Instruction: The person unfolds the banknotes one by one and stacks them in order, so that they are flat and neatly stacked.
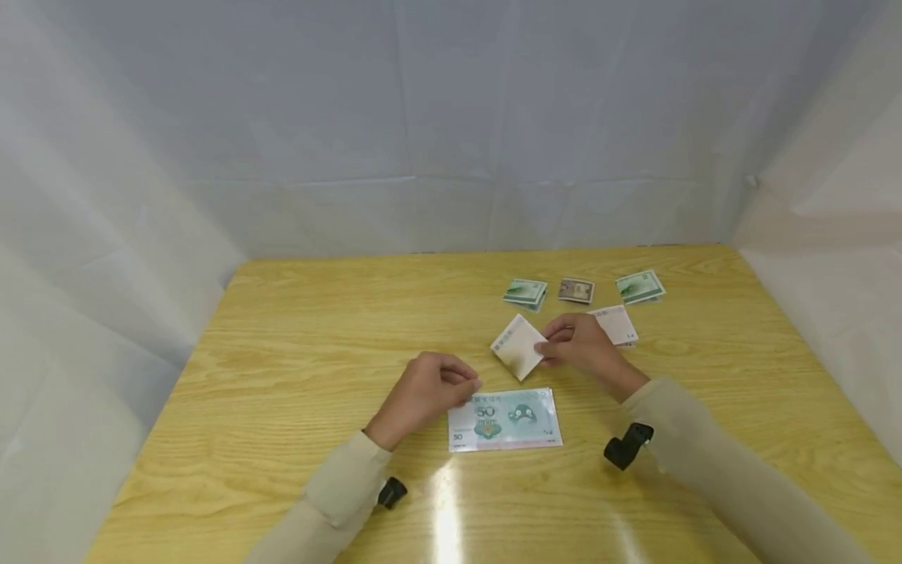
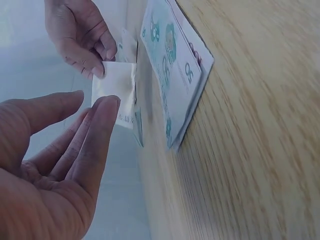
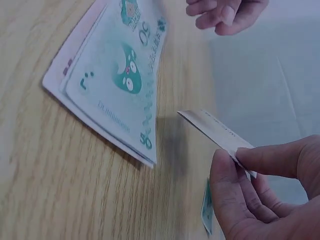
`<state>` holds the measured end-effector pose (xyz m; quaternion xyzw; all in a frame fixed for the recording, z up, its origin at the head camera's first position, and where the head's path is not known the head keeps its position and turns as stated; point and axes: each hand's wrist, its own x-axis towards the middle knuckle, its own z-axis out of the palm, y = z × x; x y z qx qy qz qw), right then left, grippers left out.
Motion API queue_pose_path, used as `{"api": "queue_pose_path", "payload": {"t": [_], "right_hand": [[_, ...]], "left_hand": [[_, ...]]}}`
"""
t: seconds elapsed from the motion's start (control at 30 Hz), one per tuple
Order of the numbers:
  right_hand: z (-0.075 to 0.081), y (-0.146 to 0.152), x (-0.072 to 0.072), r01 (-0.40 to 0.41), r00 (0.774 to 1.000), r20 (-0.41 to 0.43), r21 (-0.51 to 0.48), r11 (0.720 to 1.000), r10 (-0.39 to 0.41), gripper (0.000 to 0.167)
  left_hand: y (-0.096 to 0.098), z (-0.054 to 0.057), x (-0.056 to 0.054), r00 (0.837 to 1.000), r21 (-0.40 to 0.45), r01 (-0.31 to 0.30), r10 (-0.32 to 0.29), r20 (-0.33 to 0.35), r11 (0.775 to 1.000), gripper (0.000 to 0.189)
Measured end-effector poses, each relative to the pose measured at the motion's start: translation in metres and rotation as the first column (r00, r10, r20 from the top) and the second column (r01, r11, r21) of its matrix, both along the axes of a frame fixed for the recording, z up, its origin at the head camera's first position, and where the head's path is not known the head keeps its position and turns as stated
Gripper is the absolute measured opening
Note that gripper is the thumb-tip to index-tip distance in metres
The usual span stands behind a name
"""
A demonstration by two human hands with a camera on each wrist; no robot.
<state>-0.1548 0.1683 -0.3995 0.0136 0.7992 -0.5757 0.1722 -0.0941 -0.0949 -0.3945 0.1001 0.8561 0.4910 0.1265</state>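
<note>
My right hand (image 1: 583,345) pinches a pale folded banknote (image 1: 517,345) between thumb and fingers, tilted over the table. The right wrist view shows that folded note (image 3: 215,131) nearly edge-on, its near end in the fingertips. My left hand (image 1: 428,388) is by the upper left corner of a small stack of flat play banknotes (image 1: 507,423), with a green 50 on top. In the left wrist view a gap shows between the left thumb and fingers (image 2: 95,145), with nothing held. The stack's lower edge shows a pinkish note under the green one.
Behind the right hand lies another pale folded note (image 1: 617,323). Farther back are a green folded note (image 1: 525,291), a brown one (image 1: 576,291) and a second green one (image 1: 640,287). White sheeting (image 1: 451,196) borders the wooden table (image 1: 282,352) at the back and sides.
</note>
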Motion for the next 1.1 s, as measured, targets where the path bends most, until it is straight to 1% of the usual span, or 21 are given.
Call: {"api": "queue_pose_path", "payload": {"t": [0.13,0.37,0.5,0.73,0.8,0.9,0.93,1.0,1.1], "right_hand": [[0.001,-0.006,0.006,-0.030,1.000,-0.010,-0.043,0.999,0.029,0.030],[0.005,-0.017,0.015,-0.081,0.997,-0.024,-0.069,0.994,0.079,0.035],[0.009,-0.022,0.023,-0.117,0.992,-0.047,-0.092,0.989,0.113,0.033],[0.013,-0.033,0.035,-0.165,0.984,-0.087,-0.079,0.983,0.158,0.028],[0.012,-0.036,0.038,-0.182,0.979,-0.105,-0.063,0.981,0.174,0.027],[0.011,-0.040,0.042,-0.205,0.970,-0.135,-0.020,0.978,0.201,0.027],[0.011,-0.041,0.044,-0.208,0.968,-0.142,-0.007,0.978,0.205,0.026],[0.010,-0.043,0.046,-0.220,0.962,-0.165,0.008,0.975,0.218,0.026],[0.009,-0.044,0.049,-0.243,0.953,-0.189,-0.011,0.970,0.236,0.028]], "left_hand": [[0.005,0.001,-0.001,1.000,0.041,-0.003,0.003,0.018,0.999,0.014],[0.013,0.000,-0.001,0.999,0.104,-0.036,0.033,0.028,0.994,0.018],[0.016,-0.001,-0.001,0.998,0.147,-0.058,0.053,0.033,0.987,0.021],[0.019,-0.002,0.000,0.996,0.201,-0.087,0.081,0.035,0.976,0.028],[0.021,-0.002,0.000,0.996,0.235,-0.087,0.076,0.055,0.968,0.033],[0.023,-0.004,0.000,0.992,0.312,-0.098,0.066,0.111,0.945,0.041],[0.023,-0.004,0.001,0.991,0.335,-0.101,0.063,0.121,0.937,0.042],[0.024,-0.005,0.001,0.987,0.379,-0.120,0.070,0.144,0.918,0.043],[0.025,-0.006,0.002,0.985,0.426,-0.142,0.082,0.155,0.894,0.040]]}}
